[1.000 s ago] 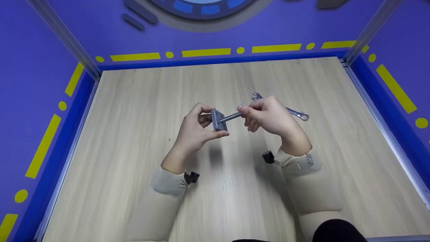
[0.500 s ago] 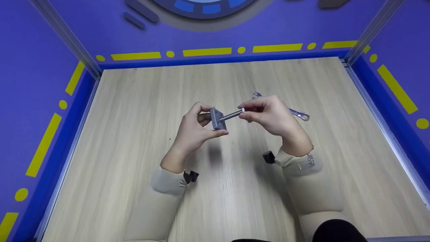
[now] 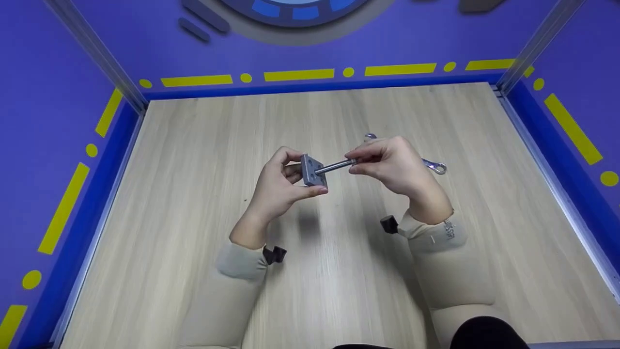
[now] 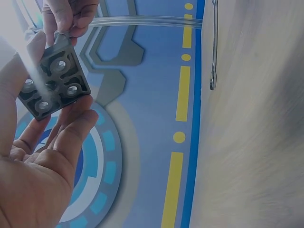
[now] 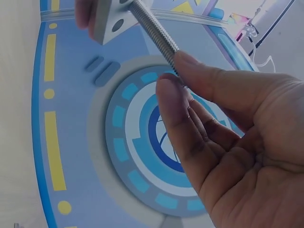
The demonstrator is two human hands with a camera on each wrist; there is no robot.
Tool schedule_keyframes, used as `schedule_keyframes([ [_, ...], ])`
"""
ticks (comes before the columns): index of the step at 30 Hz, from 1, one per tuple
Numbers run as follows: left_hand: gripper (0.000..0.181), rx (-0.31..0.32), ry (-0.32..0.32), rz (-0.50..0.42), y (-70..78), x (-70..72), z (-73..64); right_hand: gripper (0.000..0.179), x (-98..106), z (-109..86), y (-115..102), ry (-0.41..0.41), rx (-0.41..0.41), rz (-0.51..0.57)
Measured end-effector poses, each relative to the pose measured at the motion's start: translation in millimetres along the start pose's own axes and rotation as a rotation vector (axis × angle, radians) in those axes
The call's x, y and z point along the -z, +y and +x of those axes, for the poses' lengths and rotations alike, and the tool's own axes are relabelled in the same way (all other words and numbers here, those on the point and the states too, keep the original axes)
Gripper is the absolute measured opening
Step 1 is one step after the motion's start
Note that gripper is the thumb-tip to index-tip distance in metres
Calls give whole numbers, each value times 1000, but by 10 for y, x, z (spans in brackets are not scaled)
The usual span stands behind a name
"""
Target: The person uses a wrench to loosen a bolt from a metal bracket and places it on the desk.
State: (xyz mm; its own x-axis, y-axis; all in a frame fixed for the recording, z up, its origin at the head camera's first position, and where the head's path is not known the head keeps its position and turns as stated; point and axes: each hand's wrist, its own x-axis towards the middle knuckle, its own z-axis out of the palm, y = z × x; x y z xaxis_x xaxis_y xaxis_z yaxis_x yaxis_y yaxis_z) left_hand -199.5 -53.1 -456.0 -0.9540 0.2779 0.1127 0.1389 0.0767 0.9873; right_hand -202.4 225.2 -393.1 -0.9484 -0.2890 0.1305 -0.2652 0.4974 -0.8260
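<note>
Raised above the wooden table, my left hand (image 3: 276, 189) grips a square grey plate (image 3: 308, 171) with several holes by its opposite edges, thumb below and fingers above. The plate's recessed back, with ribs around the holes, faces the left wrist view. A threaded metal rod (image 3: 335, 166) stands out from the middle of the plate's other face, pointing right. My right hand (image 3: 399, 167) pinches the rod's free end between thumb and forefinger. The right wrist view shows thread along the rod (image 5: 154, 33); its very tip is hidden by the fingertips.
Behind my right hand a combination wrench (image 3: 435, 166) lies on the table (image 3: 203, 160), its middle hidden by the hand. Blue panels (image 3: 310, 58) with yellow marks close off the back and both sides. A black wrist camera (image 3: 275, 255) sits at the left cuff.
My right thumb and forefinger have shifted on the rod: they parted a little, baring its pale end half a second ago, and now cover the end again. The left hand and plate barely moved.
</note>
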Motion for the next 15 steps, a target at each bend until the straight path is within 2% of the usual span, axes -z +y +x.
schedule_keyframes([
  [3,78,-12,11,5,-17,10,1,27,-4,28,15,-2,-56,-2],
  [6,77,-18,15,-2,-26,14,9,25,-6,70,53,-1,-75,-6],
  [15,76,-21,8,-33,-38,59,63,22,-16,176,333,-4,0,50],
])
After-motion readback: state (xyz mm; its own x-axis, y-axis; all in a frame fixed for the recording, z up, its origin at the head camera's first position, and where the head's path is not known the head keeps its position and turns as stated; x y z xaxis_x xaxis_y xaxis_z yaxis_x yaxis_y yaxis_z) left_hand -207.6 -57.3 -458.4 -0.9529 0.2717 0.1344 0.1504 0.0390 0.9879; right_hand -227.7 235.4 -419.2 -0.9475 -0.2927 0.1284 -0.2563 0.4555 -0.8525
